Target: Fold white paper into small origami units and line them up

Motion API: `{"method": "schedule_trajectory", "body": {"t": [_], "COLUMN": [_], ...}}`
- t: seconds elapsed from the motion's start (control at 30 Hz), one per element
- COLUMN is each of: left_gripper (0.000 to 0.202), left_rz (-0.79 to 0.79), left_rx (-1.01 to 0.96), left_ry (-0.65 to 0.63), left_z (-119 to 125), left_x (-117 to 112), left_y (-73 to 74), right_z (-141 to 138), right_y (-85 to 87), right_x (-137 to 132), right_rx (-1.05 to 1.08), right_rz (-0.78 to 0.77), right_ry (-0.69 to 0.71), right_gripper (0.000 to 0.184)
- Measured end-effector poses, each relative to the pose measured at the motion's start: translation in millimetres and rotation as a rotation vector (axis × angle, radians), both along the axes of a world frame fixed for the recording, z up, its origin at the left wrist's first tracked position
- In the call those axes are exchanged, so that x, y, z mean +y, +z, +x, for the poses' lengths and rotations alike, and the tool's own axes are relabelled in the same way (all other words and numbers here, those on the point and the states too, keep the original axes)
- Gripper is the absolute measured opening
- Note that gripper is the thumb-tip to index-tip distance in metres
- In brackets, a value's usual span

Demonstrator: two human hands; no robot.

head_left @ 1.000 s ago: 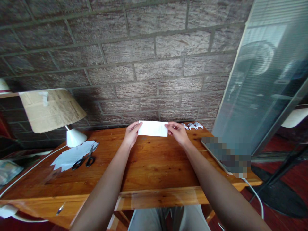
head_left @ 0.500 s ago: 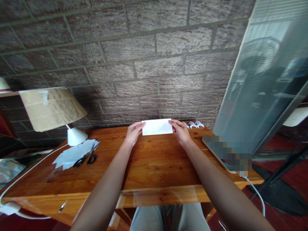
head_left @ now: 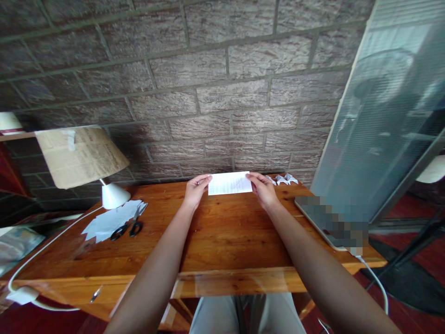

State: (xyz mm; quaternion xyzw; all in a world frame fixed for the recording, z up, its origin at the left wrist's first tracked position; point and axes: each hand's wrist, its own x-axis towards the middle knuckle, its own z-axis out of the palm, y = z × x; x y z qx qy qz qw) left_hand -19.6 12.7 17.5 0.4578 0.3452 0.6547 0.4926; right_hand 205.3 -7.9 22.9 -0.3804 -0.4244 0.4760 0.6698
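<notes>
A white oblong piece of paper [head_left: 230,183] with faint printed lines is stretched between my two hands, over the far part of the wooden table. Its left end is pinched by my left hand [head_left: 196,190], thumb on the near face. My right hand [head_left: 263,189] grips the other end the same way. The fingers behind the sheet are partly hidden. Just beyond my right hand, several small folded white paper pieces [head_left: 287,179] stand near the wall.
Black-handled scissors [head_left: 130,227] lie on a pile of white paper sheets [head_left: 107,221] at the left. Behind them stands a lamp [head_left: 114,195] with a paper shade. A tablet-like device [head_left: 323,222], partly blurred out, lies at the table's [head_left: 236,241] right, with a white cable [head_left: 377,276] attached.
The whole view has shifted slightly, so everything appears a little farther right. Both hands keep their hold on the paper, which looks nearly unchanged.
</notes>
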Motion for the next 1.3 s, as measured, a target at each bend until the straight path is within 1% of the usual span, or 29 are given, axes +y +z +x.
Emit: {"method": "schedule_trajectory", "body": {"t": [0.07, 0.1, 0.17, 0.27, 0.37, 0.47, 0.57, 0.63, 0.77, 0.83, 0.97, 1.17, 1.3], "left_gripper": [0.034, 0.035, 0.035, 0.036, 0.036, 0.032, 0.027, 0.029, 0.038, 0.04, 0.042, 0.039, 0.039], "left_rz": [-0.015, -0.025, -0.055, -0.106, -0.131, -0.137, -0.165, -0.172, -0.125, -0.097, -0.081, -0.097, -0.087], "left_rx": [0.0, -0.001, 0.014, 0.099, 0.171, 0.093, -0.05, -0.107, -0.101, -0.061, -0.069, -0.184, -0.231], "left_ry": [-0.004, -0.032, -0.133, -0.293, -0.353, -0.302, -0.194, -0.154, -0.153, -0.121, -0.074, 0.048, 0.09], "left_z": [-0.7, -1.0, -1.0, 1.8, 7.2, 10.8, 9.6, 8.3, 14.5, 21.2, 27.6, 15.8, 8.8], "left_x": [-0.2, -0.8, -3.1, -7.8, -10.9, -8.7, -2.6, 0.2, -2.4, -5.4, -5.9, 0.2, 2.8], "left_y": [0.3, 0.7, 1.7, 2.6, 1.0, -3.5, -8.1, -9.7, -10.8, -12.0, -14.8, -12.1, -9.7], "right_z": [0.6, 1.3, 3.1, 5.4, 5.7, 2.6, -4.1, -9.7, -20.4, -24.2, -28.3, -32.7, -34.8], "right_y": [-1.0, -2.0, -4.3, -5.7, -3.8, -2.4, -5.2, -9.1, -17.0, -19.8, -23.3, -24.9, -22.4], "right_x": [0.9, 2.0, 4.6, 7.0, 5.7, 2.5, -0.2, -1.7, -5.2, -6.9, -8.4, -11.9, -16.4], "right_rx": [-0.024, -0.042, -0.07, -0.076, -0.054, -0.042, -0.099, -0.151, -0.232, -0.288, -0.384, -0.42, -0.45], "right_rz": [0.01, 0.017, 0.03, 0.049, 0.075, 0.102, 0.088, 0.062, 0.062, 0.069, 0.089, 0.049, 0.023], "right_ry": [-0.003, -0.01, -0.034, -0.085, -0.149, -0.155, -0.071, 0.002, 0.157, 0.231, 0.316, 0.436, 0.477], "right_gripper": [0.034, 0.035, 0.039, 0.04, 0.039, 0.039, 0.038, 0.039, 0.04, 0.042, 0.037, 0.032, 0.031]}}
